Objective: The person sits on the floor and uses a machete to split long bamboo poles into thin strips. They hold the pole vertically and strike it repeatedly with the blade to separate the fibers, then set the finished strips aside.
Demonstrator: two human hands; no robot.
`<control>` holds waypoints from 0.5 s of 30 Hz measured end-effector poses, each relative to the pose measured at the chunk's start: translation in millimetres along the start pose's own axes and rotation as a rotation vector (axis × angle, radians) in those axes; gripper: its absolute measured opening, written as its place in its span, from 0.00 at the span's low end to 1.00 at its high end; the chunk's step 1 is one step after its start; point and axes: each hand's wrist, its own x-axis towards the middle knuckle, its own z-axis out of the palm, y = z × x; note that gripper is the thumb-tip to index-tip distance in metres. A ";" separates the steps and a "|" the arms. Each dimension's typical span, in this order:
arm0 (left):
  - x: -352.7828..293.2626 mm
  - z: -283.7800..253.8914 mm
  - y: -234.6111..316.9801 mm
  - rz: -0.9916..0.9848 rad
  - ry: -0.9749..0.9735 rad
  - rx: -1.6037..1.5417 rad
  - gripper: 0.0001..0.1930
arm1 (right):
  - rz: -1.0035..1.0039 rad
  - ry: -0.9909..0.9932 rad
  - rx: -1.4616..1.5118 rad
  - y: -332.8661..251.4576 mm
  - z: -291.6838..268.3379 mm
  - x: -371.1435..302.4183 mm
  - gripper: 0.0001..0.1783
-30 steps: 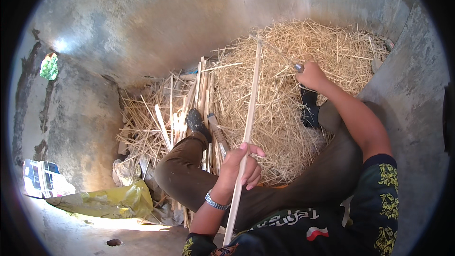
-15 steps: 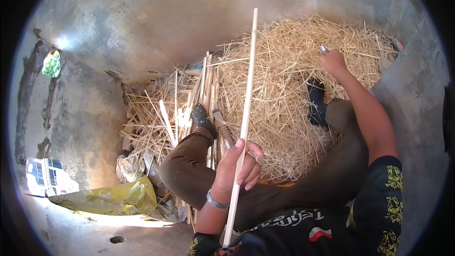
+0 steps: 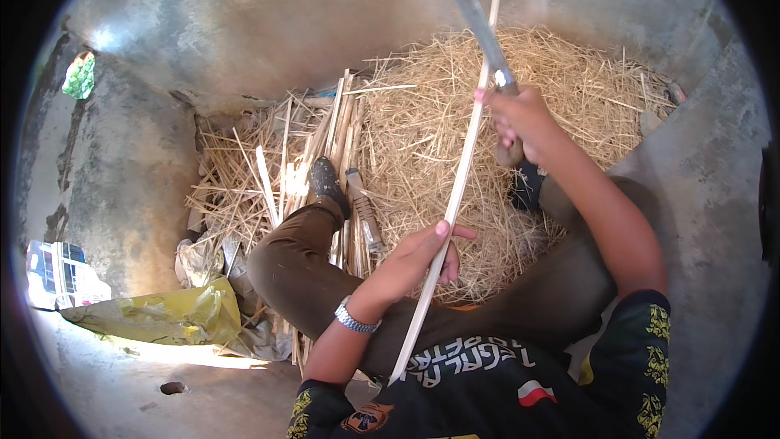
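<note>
A long pale strip of split bamboo (image 3: 461, 171) slants from my shirt up toward the wall. My left hand (image 3: 416, 262), with a metal watch on the wrist, grips its lower part between thumb and fingers. In my right hand (image 3: 524, 123) is a machete (image 3: 471, 12), held by its brown handle with the blade pointing up and to the left. The blade's base crosses the upper part of the strip, and my right thumb touches the strip there or lies very near it. Most of the handle is hidden by my fingers.
A heap of thin shavings (image 3: 406, 138) spreads before my legs. Bundled bamboo strips (image 3: 348, 126) lie by my left foot, beside a brown-and-grey stick-like object (image 3: 364, 210). A yellow plastic sheet (image 3: 162, 313) rests at the left. Concrete walls (image 3: 284, 16) stand close around.
My right hand has brought the machete left to the strip. The strip's top has swung right, and my left hand has risen slightly.
</note>
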 end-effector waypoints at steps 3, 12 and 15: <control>-8.1 2.0 0.3 -0.058 -0.050 -0.048 0.29 | -0.105 0.158 0.161 -18.3 -37.0 19.1 0.12; -10.1 10.8 -16.9 -0.038 -0.071 -0.065 0.13 | -0.293 0.294 0.473 -39.4 -129.7 40.5 0.13; -5.6 12.2 -14.0 0.042 0.078 -0.052 0.15 | -0.270 0.247 0.461 -38.9 -122.7 38.0 0.14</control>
